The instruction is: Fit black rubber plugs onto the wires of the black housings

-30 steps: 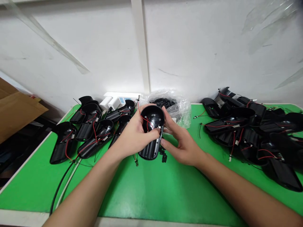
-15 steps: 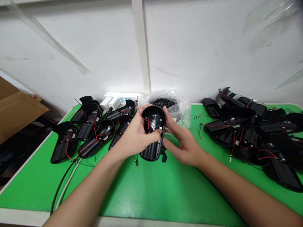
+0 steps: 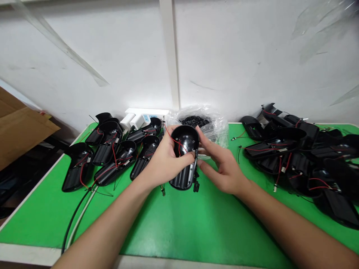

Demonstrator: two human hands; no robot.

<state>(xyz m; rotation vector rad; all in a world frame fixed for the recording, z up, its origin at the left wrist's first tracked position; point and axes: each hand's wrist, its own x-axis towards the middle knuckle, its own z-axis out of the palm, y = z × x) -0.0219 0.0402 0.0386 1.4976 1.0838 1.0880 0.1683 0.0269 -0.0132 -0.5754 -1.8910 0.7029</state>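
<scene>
A black plastic housing shell (image 3: 183,177) with a rounded cup at its far end is held up over the table, its hollow side facing me. Red wires loop inside it. My left hand (image 3: 165,160) grips it from the left, thumb laid across the inside to the right wall. At the right edge, my right hand (image 3: 220,164) has its index finger by the upper rim and its thumb by the side; its other fingers are partly hidden behind the shell. Small black pieces (image 3: 196,186) show just below the shell's right side.
Several similar wired shells (image 3: 108,144) lie on the left of the green table (image 3: 179,231), and a larger heap (image 3: 294,164) covers the right. Behind my hands sits a clear plastic bag (image 3: 218,127) of small black parts, beside a white power strip (image 3: 148,112) with plugs. Cables (image 3: 75,216) run off the front left.
My right thumb has shifted down and slightly off the shell's side wall. My left thumb still presses inside near the right wall. The whole view has drifted slightly.
</scene>
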